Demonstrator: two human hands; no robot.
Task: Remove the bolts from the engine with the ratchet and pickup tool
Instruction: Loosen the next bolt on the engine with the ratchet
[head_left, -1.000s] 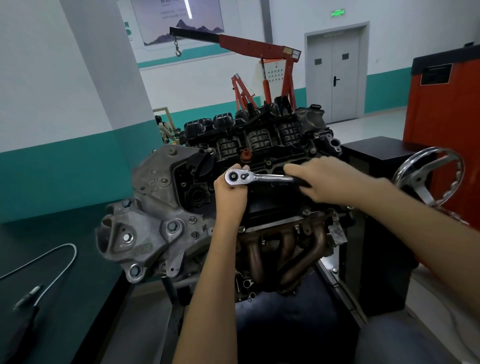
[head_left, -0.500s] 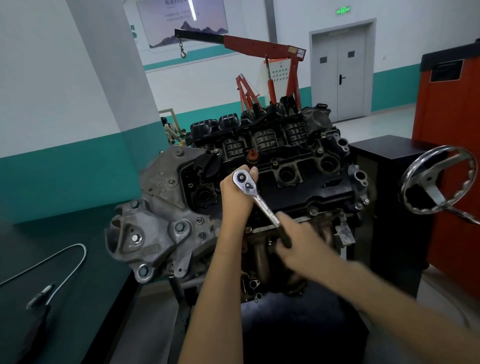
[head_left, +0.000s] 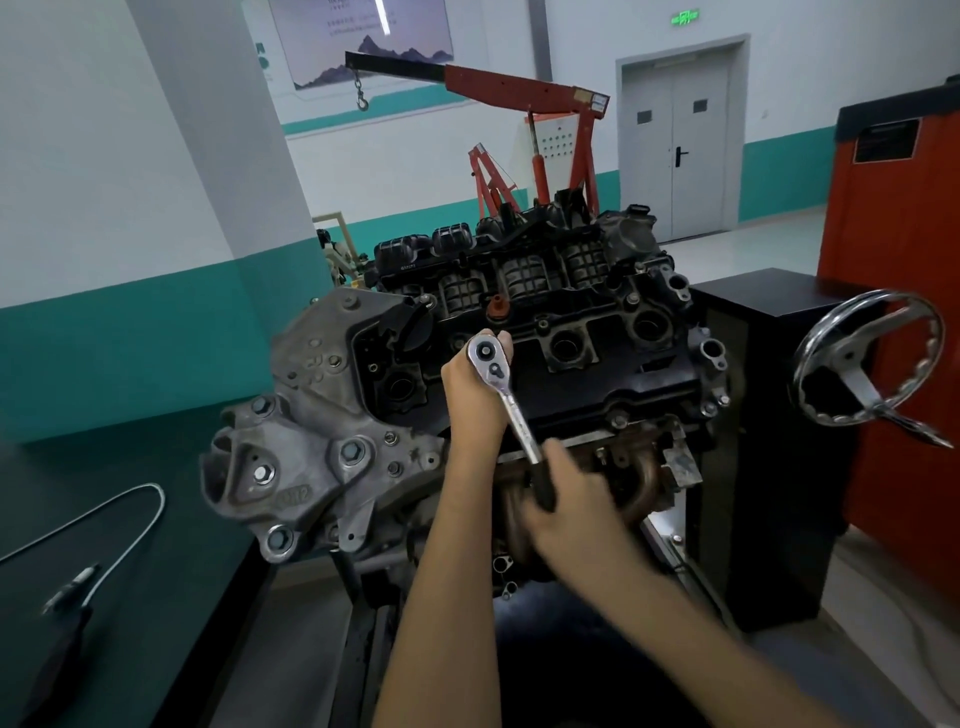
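1. Green lit sign (head_left: 684, 18) above the far double door (head_left: 680, 137): its characters are too small to read.
2. Poster (head_left: 363, 41) on the far wall: a few lines of print near its top, blurred.
3. Grey bracket (head_left: 301, 467) on the near left end of the engine (head_left: 597, 384): raised cast characters, perhaps "2H2", not certain.
4. Black intake manifold (head_left: 415, 249) on the engine's far left: a small white stamp, illegible.

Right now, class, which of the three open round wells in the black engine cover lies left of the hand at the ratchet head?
The well nearest the grey bracket; the other two sit right of the ratchet head.
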